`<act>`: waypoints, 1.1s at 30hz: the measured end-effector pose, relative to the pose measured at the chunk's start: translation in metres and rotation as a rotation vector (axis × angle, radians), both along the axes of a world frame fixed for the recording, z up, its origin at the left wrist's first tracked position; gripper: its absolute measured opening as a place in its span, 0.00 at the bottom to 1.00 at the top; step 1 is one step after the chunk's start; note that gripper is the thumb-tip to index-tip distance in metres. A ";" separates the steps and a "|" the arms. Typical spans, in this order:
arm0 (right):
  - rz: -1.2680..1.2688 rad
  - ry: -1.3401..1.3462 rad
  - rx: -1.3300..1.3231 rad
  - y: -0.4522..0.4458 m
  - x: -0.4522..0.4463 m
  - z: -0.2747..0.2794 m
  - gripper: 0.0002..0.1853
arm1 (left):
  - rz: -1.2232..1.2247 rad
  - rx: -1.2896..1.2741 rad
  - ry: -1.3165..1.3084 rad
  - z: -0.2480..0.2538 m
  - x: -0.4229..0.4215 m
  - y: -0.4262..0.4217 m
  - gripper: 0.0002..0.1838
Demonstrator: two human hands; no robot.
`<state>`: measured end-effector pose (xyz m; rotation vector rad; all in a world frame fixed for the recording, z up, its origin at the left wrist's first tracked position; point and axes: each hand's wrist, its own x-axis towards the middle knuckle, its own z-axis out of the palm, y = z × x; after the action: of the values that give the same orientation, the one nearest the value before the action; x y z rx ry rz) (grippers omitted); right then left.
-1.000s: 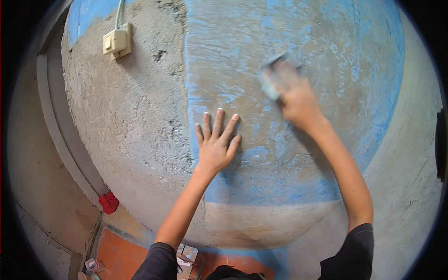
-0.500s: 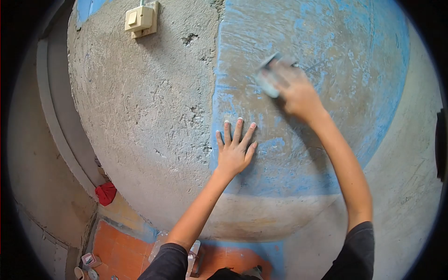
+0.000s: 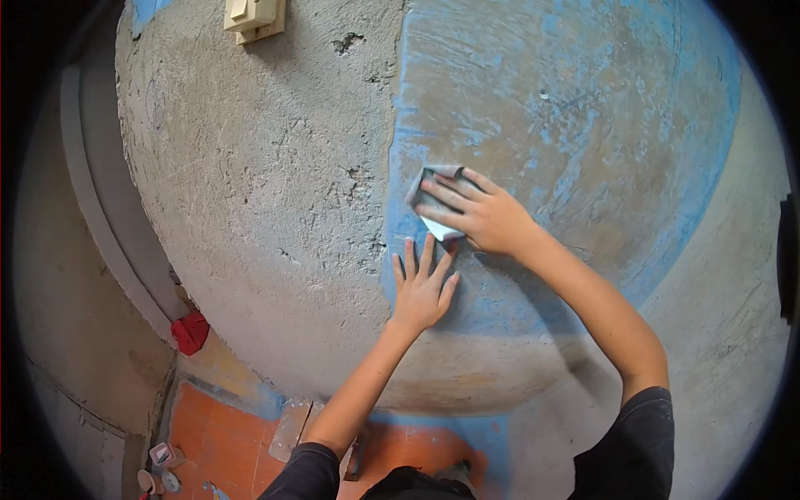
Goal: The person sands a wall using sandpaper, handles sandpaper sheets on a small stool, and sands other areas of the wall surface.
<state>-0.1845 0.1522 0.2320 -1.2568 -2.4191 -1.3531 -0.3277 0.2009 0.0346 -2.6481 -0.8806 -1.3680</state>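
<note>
My right hand (image 3: 483, 212) presses a folded sheet of sandpaper (image 3: 440, 223), grey with a pale face, against the worn blue-painted part of the wall (image 3: 567, 158). Its fingers lie over the sheet, whose edges curl up around them. Just below, my left hand (image 3: 423, 292) rests flat on the wall with fingers spread and nothing in it. The left fingertips are dusty and come close to the sheet's lower edge; I cannot tell whether they touch.
Left of the blue patch is rough, pitted bare plaster (image 3: 275, 183) with a light switch (image 3: 254, 15) at the top. A red cloth-like thing (image 3: 191, 332) is at the wall's lower left edge. Small containers (image 3: 167, 455) stand on the orange floor (image 3: 221, 429).
My right hand has swept down and left with the sandpaper, from the upper blue patch to just above my left hand. The view has shifted slightly; my left hand stays on the wall.
</note>
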 end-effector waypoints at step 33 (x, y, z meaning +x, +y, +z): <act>-0.495 0.652 0.577 -0.114 0.168 -0.140 0.40 | -0.121 0.015 0.009 0.035 0.115 -0.069 0.30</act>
<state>-0.0165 0.0381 0.0917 -1.7929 -1.2215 -1.3057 -0.2124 0.1322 0.0694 -2.7350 -0.7168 -1.3792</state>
